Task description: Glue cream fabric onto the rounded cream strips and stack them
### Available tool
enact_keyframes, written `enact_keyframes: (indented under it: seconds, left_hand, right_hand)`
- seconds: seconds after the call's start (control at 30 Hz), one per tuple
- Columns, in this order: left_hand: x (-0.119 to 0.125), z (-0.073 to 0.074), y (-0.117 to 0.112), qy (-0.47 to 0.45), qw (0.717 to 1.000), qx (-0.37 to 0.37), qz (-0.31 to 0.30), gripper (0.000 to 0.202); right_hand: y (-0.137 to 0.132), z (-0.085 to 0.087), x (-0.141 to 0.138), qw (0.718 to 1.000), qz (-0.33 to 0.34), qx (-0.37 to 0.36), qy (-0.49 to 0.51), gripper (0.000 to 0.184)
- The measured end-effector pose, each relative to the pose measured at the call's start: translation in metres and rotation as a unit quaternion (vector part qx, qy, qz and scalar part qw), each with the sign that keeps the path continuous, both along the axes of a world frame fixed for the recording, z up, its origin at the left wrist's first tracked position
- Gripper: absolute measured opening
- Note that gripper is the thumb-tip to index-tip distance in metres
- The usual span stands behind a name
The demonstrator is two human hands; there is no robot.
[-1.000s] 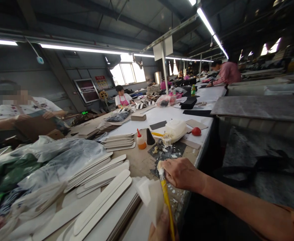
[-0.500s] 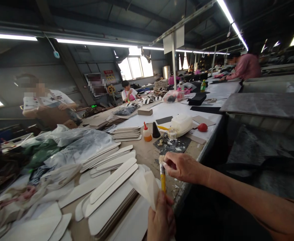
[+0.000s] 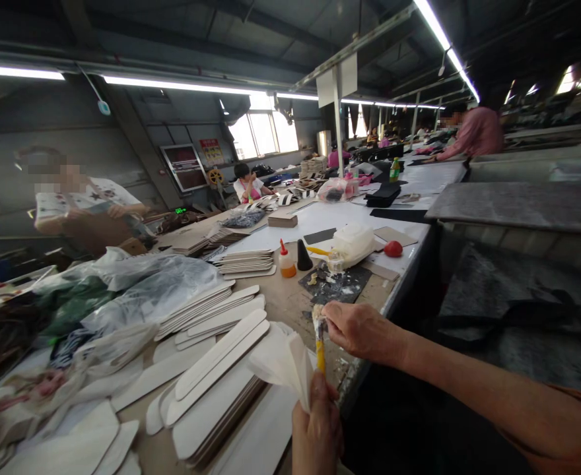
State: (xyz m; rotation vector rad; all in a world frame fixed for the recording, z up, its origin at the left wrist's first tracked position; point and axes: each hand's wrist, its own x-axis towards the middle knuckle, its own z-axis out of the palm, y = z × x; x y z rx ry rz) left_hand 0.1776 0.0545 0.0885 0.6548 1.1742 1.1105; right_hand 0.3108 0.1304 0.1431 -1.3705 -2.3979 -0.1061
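My left hand [image 3: 317,425] is closed around the yellow handle of a paintbrush [image 3: 320,355], which stands upright with its bristles up. The same hand also grips a folded, thin white sheet [image 3: 290,369] that fans out to the left. My right hand [image 3: 362,331] is closed at the brush's top, fingertips pinching the pale, clumped bristles. Just left of my hands lie stacked white boards with rounded ends [image 3: 221,389]. Beyond the brush is a dark, glue-smeared board [image 3: 337,287].
Behind the hands stand an orange-filled squeeze bottle [image 3: 287,262], a black cone [image 3: 304,256], a white plastic container [image 3: 354,244] and a red lump [image 3: 393,249]. Clear plastic bags [image 3: 156,284] lie left. The table edge runs along the right. Co-workers [image 3: 87,204] work around the tables.
The view has shifted slightly, so the scene sits a little further left. My hands keep the same holds on the paintbrush and sheet, with hardly any movement.
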Motion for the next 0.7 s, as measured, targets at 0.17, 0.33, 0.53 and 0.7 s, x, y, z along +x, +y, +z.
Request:
enact_keyframes:
  seconds: [0.17,0.33,0.53,0.7]
  left_hand:
    - [0.004,0.002,0.002,0.004,0.999,-0.042,-0.016,0.071]
    - [0.011,0.000,0.004,-0.004,0.998,-0.068,-0.010,0.073]
    - [0.012,-0.007,0.007,-0.011,0.996,-0.084,-0.021,0.072]
    - [0.010,-0.011,0.007,-0.045,0.994,-0.087,-0.044,0.070]
  right_hand:
    - [0.009,-0.011,0.002,0.996,-0.028,-0.002,-0.081,0.021]
    - [0.017,-0.015,0.007,0.994,-0.022,-0.011,-0.104,0.024]
    - [0.022,-0.015,0.014,0.993,-0.015,-0.018,-0.116,0.020]
    - [0.027,-0.017,0.022,0.992,0.000,-0.019,-0.123,0.018]
